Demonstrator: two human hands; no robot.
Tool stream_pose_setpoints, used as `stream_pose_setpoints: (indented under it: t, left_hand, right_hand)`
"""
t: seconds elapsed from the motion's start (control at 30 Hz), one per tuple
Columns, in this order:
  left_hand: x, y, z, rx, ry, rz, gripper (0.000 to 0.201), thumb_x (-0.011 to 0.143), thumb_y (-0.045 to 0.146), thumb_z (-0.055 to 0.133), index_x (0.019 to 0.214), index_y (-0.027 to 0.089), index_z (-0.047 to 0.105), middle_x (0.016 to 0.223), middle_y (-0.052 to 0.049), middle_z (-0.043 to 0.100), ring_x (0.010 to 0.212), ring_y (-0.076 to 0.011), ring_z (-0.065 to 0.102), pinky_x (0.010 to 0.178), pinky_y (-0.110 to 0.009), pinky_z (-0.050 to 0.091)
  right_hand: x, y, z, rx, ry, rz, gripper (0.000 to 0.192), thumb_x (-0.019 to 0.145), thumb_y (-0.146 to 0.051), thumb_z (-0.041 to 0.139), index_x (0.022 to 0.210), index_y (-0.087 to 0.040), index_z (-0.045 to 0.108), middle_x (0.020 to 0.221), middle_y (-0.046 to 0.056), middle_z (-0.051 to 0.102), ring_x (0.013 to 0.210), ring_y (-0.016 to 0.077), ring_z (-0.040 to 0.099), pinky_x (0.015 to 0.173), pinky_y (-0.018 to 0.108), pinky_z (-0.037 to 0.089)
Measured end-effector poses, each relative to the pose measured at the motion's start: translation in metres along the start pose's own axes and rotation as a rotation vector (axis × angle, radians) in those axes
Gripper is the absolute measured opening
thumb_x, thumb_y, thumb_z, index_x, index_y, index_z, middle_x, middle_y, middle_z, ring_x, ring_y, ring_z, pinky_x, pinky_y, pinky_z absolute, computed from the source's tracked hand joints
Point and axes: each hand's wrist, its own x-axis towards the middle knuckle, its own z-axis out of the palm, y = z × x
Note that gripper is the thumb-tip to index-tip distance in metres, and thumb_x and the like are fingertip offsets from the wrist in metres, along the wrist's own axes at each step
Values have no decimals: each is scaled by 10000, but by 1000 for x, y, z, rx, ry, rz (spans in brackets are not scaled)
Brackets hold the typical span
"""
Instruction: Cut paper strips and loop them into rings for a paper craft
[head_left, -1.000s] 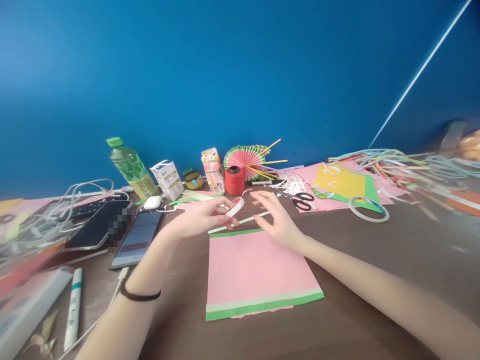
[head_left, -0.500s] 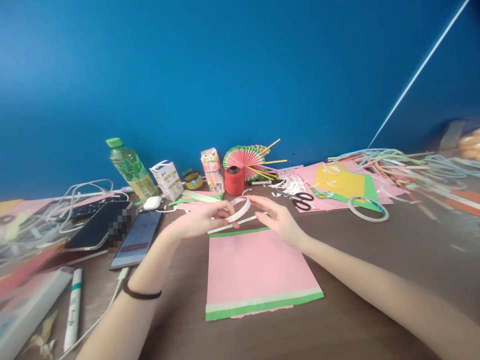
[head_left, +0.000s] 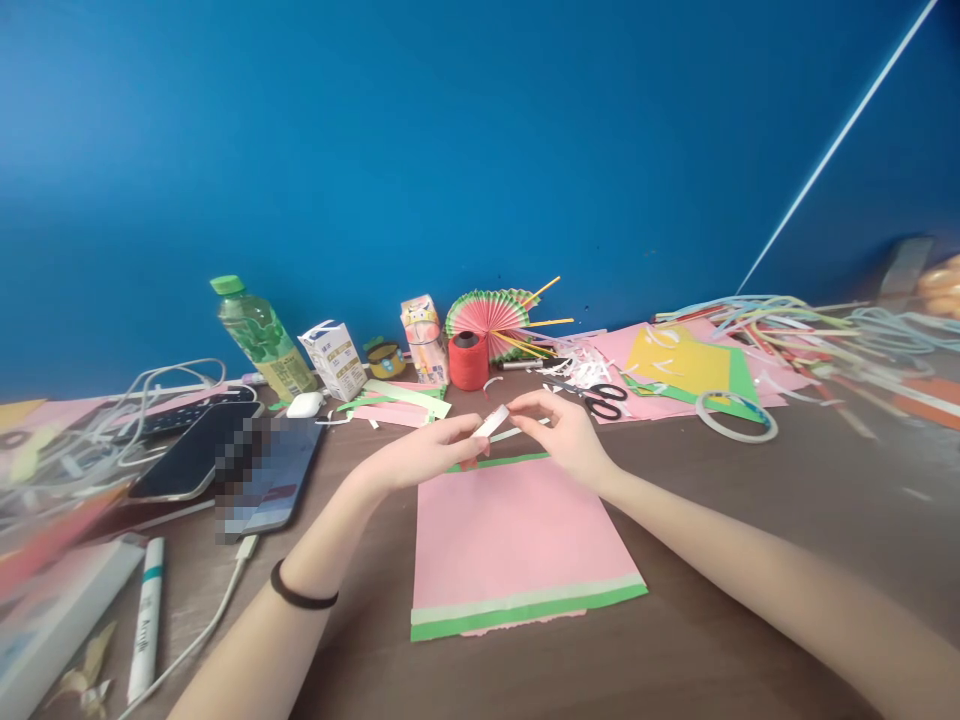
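Above the far edge of the pink sheet (head_left: 510,540), a small white roll of tape (head_left: 491,421) is being pinched between the fingertips of the left hand (head_left: 424,452) and the right hand (head_left: 562,430), both closed on it. A thin pale strip (head_left: 517,433) is being seen just below the roll, lying across the sheet's green border. Beyond the hands, a red spool (head_left: 469,362), black scissors (head_left: 604,399) and a paper fan (head_left: 489,315) are being carried by the brown bench (head_left: 787,500).
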Motion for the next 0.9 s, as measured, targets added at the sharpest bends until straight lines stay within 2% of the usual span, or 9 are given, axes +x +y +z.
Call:
stream_pose_setpoints:
  t: [0.13,0.3,0.5,0.67,0.83,0.9]
  left_hand:
    - [1,-1,2,-23,-21,5,268,820,427,339,768,207,482,690,35,481,678,-122,445,609,-223,344]
    - [3,-3,3,-8,-24,-22,278,818,436,333,783,205,485,701,32,497,687,-131,454,611,-232,343]
    - [3,-5,1,10,34,-25,289,819,424,326,750,193,485,698,30,498,664,-123,460,591,-223,340]
    - [4,-14,-3,45,106,-7,300,813,410,342,700,180,498,707,21,530,674,-131,482,611,-229,347]
    - [5,-23,-4,-5,119,36,297,809,380,361,736,173,561,800,1,592,776,-151,521,713,-255,371]
    - [6,-24,-4,-19,115,35,315,807,393,366,740,172,580,844,-8,607,812,-160,527,751,-271,372]
  right_hand:
    - [1,-3,-2,-60,38,-17,104,747,-264,544,790,-190,602,801,22,630,756,165,589,721,306,457]
    - [1,-6,-3,-100,21,-61,77,753,-232,521,744,-185,581,764,14,611,724,154,578,677,275,445]
    - [7,0,-6,-67,14,3,93,764,-271,500,758,-190,547,742,14,606,727,160,579,699,289,446]
    - [24,21,-25,-23,110,40,74,738,-258,508,731,-184,507,713,12,594,690,155,591,704,297,455]
    - [35,51,-50,-292,232,179,174,738,-301,449,636,-177,515,652,24,591,627,174,564,672,335,442]
    - [36,57,-56,-330,271,203,120,700,-263,470,709,-168,543,727,43,602,588,167,541,645,347,438]
